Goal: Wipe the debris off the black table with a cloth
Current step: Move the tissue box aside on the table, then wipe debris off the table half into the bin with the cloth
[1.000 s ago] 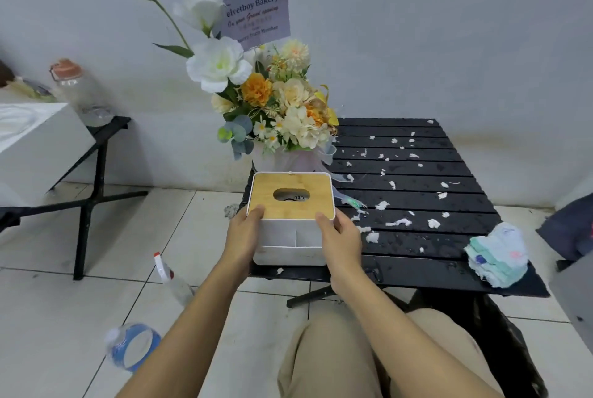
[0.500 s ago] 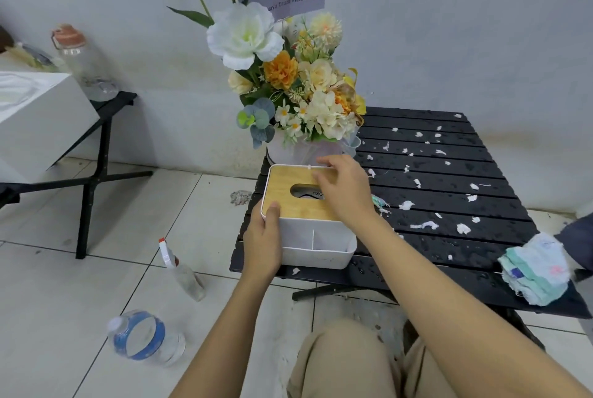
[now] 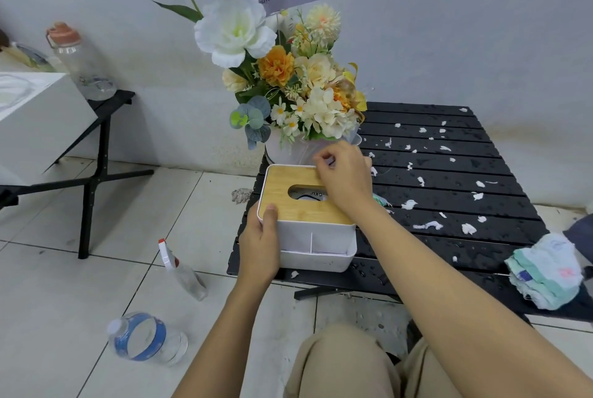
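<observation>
The black slatted table (image 3: 449,173) is wet and strewn with white paper scraps (image 3: 409,204). A crumpled white and green cloth (image 3: 545,272) lies at its front right corner, untouched. A white tissue box (image 3: 308,237) with a wooden lid stands at the front left corner. My left hand (image 3: 260,247) grips the box's left side, thumb on the lid. My right hand (image 3: 346,179) lies over the lid with its fingers curled at the far edge, against the flower pot (image 3: 285,150). What those fingers pinch is hidden.
The tall flower arrangement with a card fills the table's back left corner. On the tiled floor to the left lie a spray bottle (image 3: 183,272) and a water bottle (image 3: 144,338). A black side stand (image 3: 96,147) holds a white box (image 3: 38,121) and a jar (image 3: 80,60).
My right hand left the box's right side, crossed the lid and now curls at its far edge. My left hand kept its grip. The view moved closer and left.
</observation>
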Available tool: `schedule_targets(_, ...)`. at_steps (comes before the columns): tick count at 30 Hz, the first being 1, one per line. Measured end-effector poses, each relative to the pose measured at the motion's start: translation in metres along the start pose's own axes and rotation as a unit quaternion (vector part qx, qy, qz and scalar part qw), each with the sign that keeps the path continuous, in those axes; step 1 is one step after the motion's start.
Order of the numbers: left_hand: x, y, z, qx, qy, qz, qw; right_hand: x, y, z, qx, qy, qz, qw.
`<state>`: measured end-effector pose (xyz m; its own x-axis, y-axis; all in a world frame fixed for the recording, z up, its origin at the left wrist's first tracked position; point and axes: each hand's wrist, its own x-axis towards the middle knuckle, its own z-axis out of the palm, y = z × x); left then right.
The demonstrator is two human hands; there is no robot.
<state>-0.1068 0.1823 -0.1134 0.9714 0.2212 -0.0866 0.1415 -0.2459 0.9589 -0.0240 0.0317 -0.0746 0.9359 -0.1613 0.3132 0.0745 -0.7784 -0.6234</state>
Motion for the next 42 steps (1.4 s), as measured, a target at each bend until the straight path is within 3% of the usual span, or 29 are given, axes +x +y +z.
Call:
schedule_targets(3, -0.001, 0.003, -0.001, 0.014, 0.005, 0.017, 1.000, -0.015, 0.022, -0.019, 0.076, 0.043, 0.043, 0.995)
schedule_targets(5, -0.002, 0.006, 0.001, 0.023, 0.057, 0.051, 0.997, -0.031, 0.048, -0.034, 0.090, 0.071, 0.075, 0.991)
schedule_targets(9, -0.021, 0.032, 0.022, 0.042, 0.124, 0.203, 0.970, -0.060, 0.102, -0.061, 0.081, 0.082, 0.170, 0.979)
schedule_targets(13, -0.044, 0.066, 0.069, 0.030, 0.063, 0.305, 0.950, -0.068, 0.139, -0.088, 0.089, 0.040, 0.221, 0.970)
schedule_targets(17, -0.065, 0.077, 0.123, 0.007, -0.003, 0.324, 0.946, -0.068, 0.168, -0.124, 0.089, 0.012, 0.239, 0.967)
schedule_targets(21, -0.090, 0.062, 0.192, 0.070, -0.146, 0.317, 0.934, -0.073, 0.194, -0.167, 0.148, 0.083, 0.242, 0.955)
schedule_targets(25, -0.112, 0.049, 0.276, 0.205, -0.292, 0.339, 0.870, -0.083, 0.225, -0.212, 0.176, 0.164, 0.255, 0.937)
schedule_targets(30, -0.127, 0.056, 0.346, 0.384, -0.299, 0.324, 0.811, -0.098, 0.267, -0.239, 0.169, 0.212, 0.278, 0.922)
schedule_targets(32, -0.128, 0.050, 0.354, 0.409, -0.284, 0.363, 0.787, -0.099, 0.284, -0.238, 0.178, 0.217, 0.296, 0.913)
schedule_targets(33, -0.124, 0.046, 0.355, 0.393, -0.286, 0.370, 0.792, -0.095, 0.292, -0.236, 0.183, 0.217, 0.303, 0.910)
schedule_targets(35, -0.109, 0.044, 0.352, 0.297, -0.309, 0.321, 0.844, -0.081, 0.307, -0.229, 0.181, 0.218, 0.309, 0.908)
schedule_targets(38, -0.074, 0.064, 0.339, 0.037, -0.300, 0.098, 0.948, -0.046, 0.327, -0.211, 0.160, 0.206, 0.310, 0.914)
schedule_targets(40, -0.040, 0.080, 0.334, -0.091, -0.278, -0.031, 0.956, -0.018, 0.336, -0.193, 0.133, 0.161, 0.312, 0.927)
schedule_targets(42, 0.000, 0.093, 0.334, -0.191, -0.306, -0.113, 0.926, 0.012, 0.343, -0.177, 0.063, 0.083, 0.303, 0.947)
